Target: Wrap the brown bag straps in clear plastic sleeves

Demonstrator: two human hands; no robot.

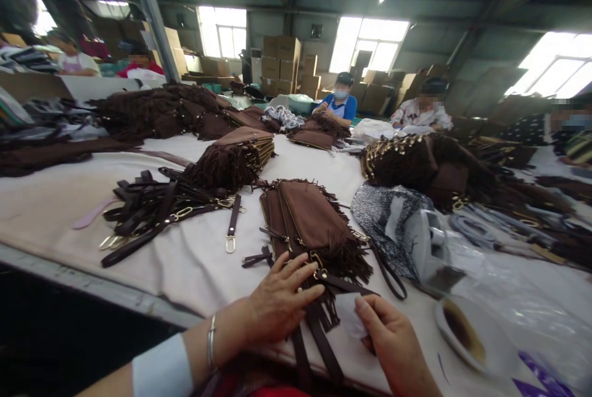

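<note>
Pouches (319, 209), brown and fringed, lie stacked just beyond my left hand (280, 303), which rests palm down on their near edge, fingers spread, without a grip. Beside it, my right hand (393, 332) pinches a white slip (350, 315), thumb on top. Dark straps (134, 248) lie heaped beyond and left of my left hand.

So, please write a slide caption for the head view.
Left hand at fringed brown pouches, right hand holding white slip.
</note>
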